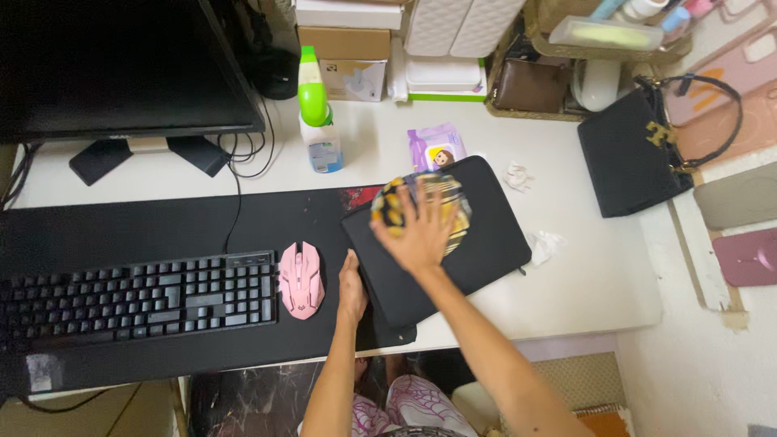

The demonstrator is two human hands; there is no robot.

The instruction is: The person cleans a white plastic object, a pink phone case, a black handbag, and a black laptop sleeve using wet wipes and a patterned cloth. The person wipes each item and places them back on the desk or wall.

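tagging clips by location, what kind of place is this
Most likely a home computer desk: a monitor, black keyboard and pink mouse share it with a black handbag and a spray bottle.

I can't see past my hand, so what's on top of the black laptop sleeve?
A yellow-and-black patterned cloth lies on the black laptop sleeve, pressed flat under the right hand. The hand covers the cloth's middle.
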